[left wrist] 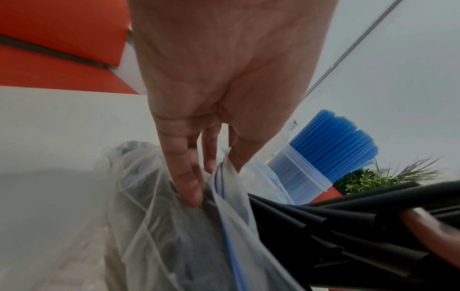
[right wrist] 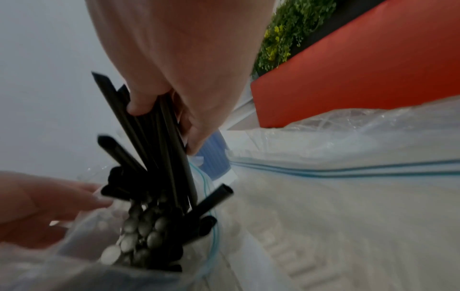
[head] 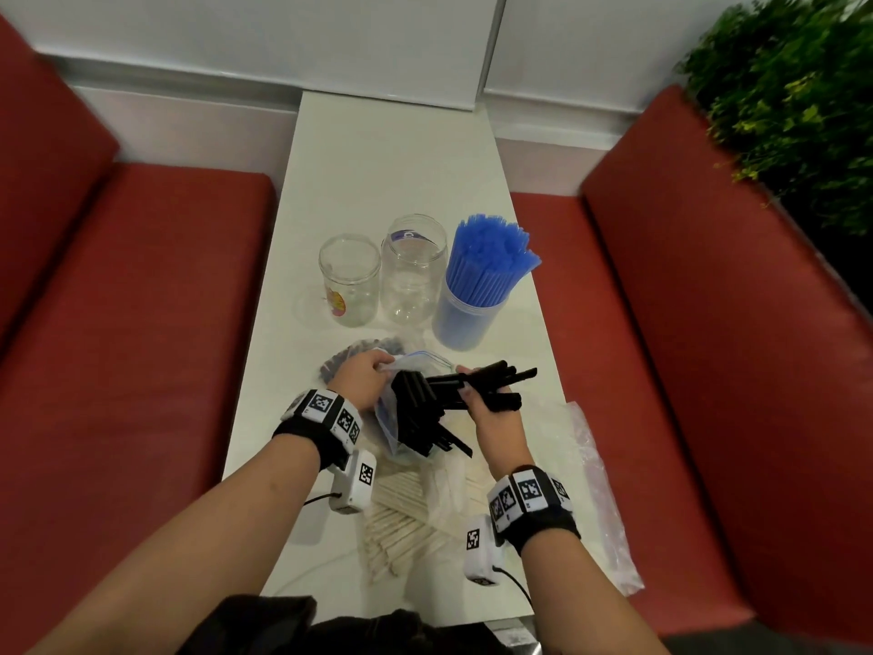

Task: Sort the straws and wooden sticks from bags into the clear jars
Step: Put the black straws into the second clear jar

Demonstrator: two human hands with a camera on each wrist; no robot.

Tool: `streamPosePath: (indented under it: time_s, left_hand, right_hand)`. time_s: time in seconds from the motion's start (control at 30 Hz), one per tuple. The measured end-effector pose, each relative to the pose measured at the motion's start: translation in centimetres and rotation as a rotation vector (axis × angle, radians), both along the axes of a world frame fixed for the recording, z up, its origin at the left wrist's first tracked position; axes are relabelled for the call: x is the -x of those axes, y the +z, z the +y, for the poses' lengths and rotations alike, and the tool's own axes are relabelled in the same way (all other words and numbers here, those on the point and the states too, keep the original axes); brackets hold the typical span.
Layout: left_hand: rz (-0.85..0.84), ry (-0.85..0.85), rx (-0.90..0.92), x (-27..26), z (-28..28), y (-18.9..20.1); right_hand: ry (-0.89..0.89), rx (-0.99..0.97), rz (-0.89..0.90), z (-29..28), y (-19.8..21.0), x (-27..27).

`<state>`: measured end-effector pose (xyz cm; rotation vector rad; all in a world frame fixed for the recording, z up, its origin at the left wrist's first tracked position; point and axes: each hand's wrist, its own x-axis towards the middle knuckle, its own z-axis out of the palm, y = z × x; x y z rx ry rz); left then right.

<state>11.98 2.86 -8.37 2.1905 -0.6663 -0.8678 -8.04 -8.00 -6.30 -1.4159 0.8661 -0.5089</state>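
Both hands grip: right hand (head: 491,408) black straws (head: 491,382), left hand (head: 361,378) bag (head: 385,418).

Bare forearms wear black wristbands (head: 326,442) carrying white tag-marked camera blocks (head: 353,484) with black cables.

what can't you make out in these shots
- How many black plastic straws the right hand grips: head view too small, right wrist view blurred.
- Contents of the grey bag: left hand covers it, head view.
- White wooden sticks: partly hidden by both forearms, head view.
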Motion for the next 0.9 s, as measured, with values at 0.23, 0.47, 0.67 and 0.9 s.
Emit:
streamPosePath:
  time_s: [0.23,0.47,0.67,0.9]
  left_hand:
    - [-0.041,-0.051,-0.041,0.2,0.4,0.4]
    - [-0.323,-0.346,-0.106,0.9,-0.1,3.3]
    - [-0.256,-0.478,0.134,3.6,-1.0,5.2]
    - [-0.181,-0.339,0.125,3.4,-0.4,4.8]
  right_hand:
    - [0.002,0.087,0.019,-0.3,1.8,-1.8]
    - [0.007,0.103,0.076,0.1,1.7,-2.6]
    - [-0.024,0.116,0.042,-0.1,2.4,-2.9]
    - [-0.075,0.177,-0.077,-1.7,7.3,-2.8]
